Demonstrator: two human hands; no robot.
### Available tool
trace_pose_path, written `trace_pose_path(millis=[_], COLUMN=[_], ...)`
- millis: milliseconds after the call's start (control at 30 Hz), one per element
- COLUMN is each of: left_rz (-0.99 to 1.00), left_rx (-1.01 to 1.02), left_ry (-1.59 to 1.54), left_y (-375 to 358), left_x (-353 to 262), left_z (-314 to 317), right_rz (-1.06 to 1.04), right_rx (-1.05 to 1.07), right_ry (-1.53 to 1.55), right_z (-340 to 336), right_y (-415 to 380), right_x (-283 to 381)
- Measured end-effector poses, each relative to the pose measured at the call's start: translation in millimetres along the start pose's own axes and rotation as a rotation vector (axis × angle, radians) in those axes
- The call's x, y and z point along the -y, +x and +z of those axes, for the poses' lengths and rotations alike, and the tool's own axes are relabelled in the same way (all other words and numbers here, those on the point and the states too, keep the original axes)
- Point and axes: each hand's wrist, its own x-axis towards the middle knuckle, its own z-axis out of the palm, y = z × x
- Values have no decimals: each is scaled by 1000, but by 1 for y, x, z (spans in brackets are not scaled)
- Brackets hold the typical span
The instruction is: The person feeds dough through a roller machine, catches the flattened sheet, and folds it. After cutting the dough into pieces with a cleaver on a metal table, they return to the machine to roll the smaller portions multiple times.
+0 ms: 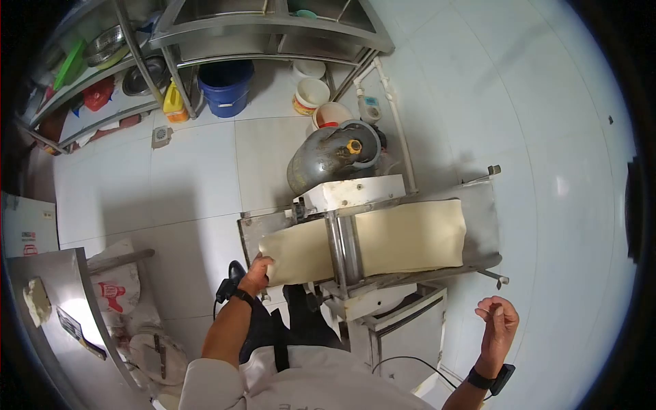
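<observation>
A long sheet of pale dough (pixel 410 236) lies across a metal tray and passes under the steel rollers (pixel 345 249) of a dough sheeter. My left hand (pixel 258 273) is closed on the near left corner of the sheet, fingers at its edge. To the right, my right hand (pixel 499 324) is raised beyond the tray's near right corner, touching nothing. Its fingers are curled but apart, and nothing shows in them. The sheeter's white housing (pixel 355 193) stands at the far end of the rollers.
Behind the sheeter stands a grey gas cylinder (pixel 321 164), with a blue bucket (pixel 225 89) farther back. A steel table (pixel 61 314) at the lower left bears a dough piece (pixel 37 301) and a scraper-like tool (pixel 80 333). A metal bar (pixel 493 277) juts from the tray's right end.
</observation>
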Motion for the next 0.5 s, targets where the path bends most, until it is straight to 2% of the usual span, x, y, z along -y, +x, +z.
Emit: trace_pose_path(millis=[167,300,500], left_rz=[14,-10,102], left_rx=[-133,-134,-24], left_ry=[92,97,115], left_y=[-21,-43,-63], left_x=[-7,-21,-33], left_z=[-11,-14,-30], right_rz=[14,34,102], right_rx=[22,27,-1], right_ry=[67,133,201], right_z=[25,44,68], right_y=[-29,-51,-82], right_x=[2,0,-6])
